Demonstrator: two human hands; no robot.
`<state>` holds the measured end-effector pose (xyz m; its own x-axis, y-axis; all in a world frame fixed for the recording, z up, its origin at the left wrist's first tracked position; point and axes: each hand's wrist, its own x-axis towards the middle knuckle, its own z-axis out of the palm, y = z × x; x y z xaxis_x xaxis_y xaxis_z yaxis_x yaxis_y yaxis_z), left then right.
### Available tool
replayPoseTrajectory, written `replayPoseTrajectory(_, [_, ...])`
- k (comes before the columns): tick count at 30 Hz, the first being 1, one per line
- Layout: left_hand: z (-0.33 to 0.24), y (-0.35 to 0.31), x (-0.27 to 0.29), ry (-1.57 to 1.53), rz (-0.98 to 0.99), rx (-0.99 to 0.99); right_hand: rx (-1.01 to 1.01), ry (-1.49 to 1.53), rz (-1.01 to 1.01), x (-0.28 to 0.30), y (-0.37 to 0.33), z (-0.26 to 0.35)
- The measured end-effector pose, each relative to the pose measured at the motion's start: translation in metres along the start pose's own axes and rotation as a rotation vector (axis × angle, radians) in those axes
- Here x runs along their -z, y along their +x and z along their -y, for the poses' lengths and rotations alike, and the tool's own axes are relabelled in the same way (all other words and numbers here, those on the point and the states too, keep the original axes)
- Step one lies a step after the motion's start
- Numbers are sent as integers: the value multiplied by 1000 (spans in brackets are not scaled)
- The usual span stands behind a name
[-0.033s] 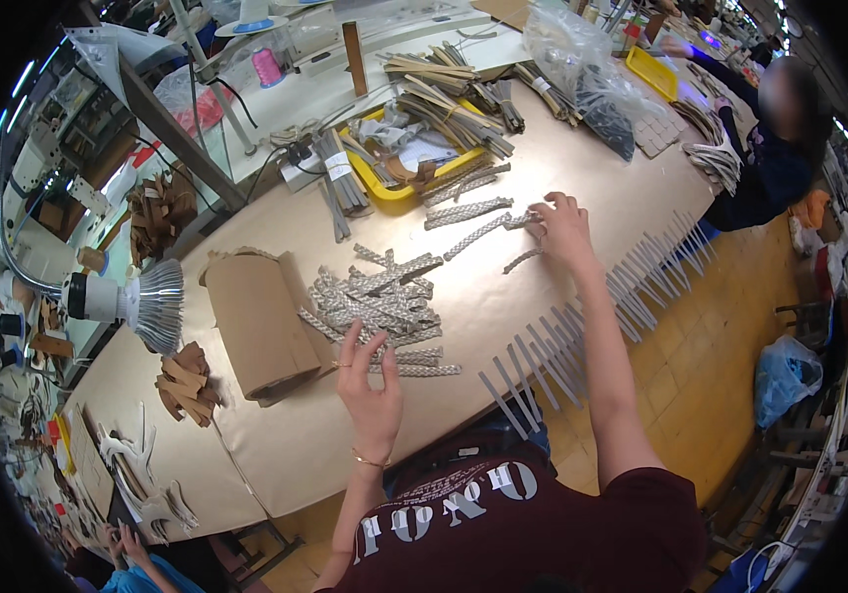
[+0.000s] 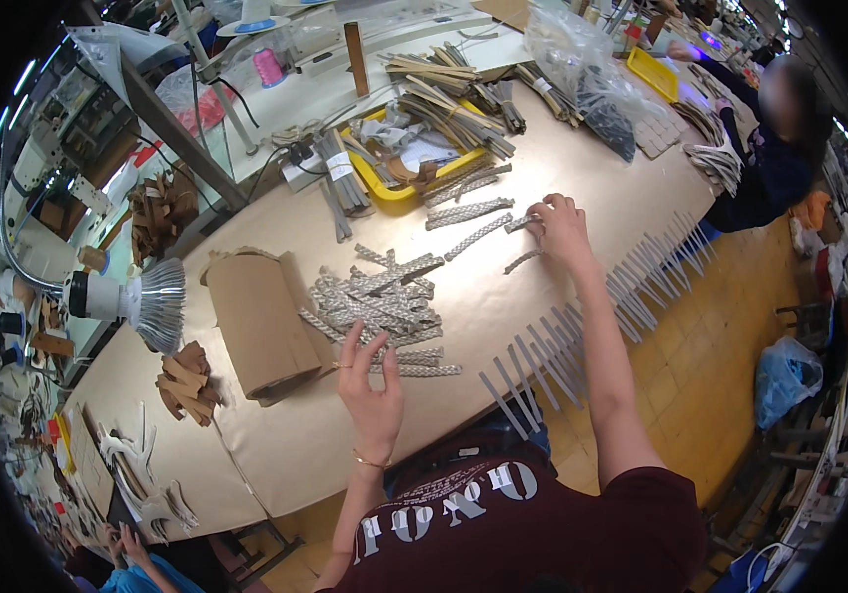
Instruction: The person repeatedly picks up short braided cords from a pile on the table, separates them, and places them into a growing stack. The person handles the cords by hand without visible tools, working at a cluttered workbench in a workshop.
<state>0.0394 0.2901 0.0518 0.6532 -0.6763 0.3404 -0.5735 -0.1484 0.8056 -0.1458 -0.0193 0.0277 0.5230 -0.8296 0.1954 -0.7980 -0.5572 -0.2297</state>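
My right hand (image 2: 559, 229) is closed over the table with its fingertips pinched on a grey braided strip (image 2: 519, 225). A darker end (image 2: 521, 262) shows below these fingers; whether it belongs to the same strip I cannot tell. Just left lie a pale braided strip (image 2: 478, 237) and a wider one (image 2: 469, 212). My left hand (image 2: 370, 381) hovers at the near edge of a heap of grey-white braided strips (image 2: 375, 301), fingers apart and holding nothing visible. Its fingertips overlap the heap in view, so contact is unclear.
A brown cardboard roll (image 2: 266, 326) stands left of the heap. Behind is a yellow tray (image 2: 394, 195) with strip bundles. Thin grey strips (image 2: 552, 356) line the near right edge. A lamp (image 2: 152, 304) juts in at left. A co-worker (image 2: 785, 138) sits at far right.
The strip end at my right fingers has shifted slightly, and a small gap now shows between it and the pale strip to its left. My left hand has barely moved.
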Motion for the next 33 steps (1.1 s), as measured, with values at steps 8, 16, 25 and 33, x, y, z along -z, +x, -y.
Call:
replayPoseTrajectory(8, [-9,5,-3,-472,176,278,133,595,-65,52,-41,100])
replayPoseTrajectory(16, [-19,30,-2,-1096,115,524,558,412,-257,46,-100,201])
replayPoseTrajectory(25, [10,55,35,-1281,170,595,-54,1239,860,34,-108,179])
replayPoseTrajectory(33, [18,57,39,-1317,95,617,249,1080,602,40,-125,200])
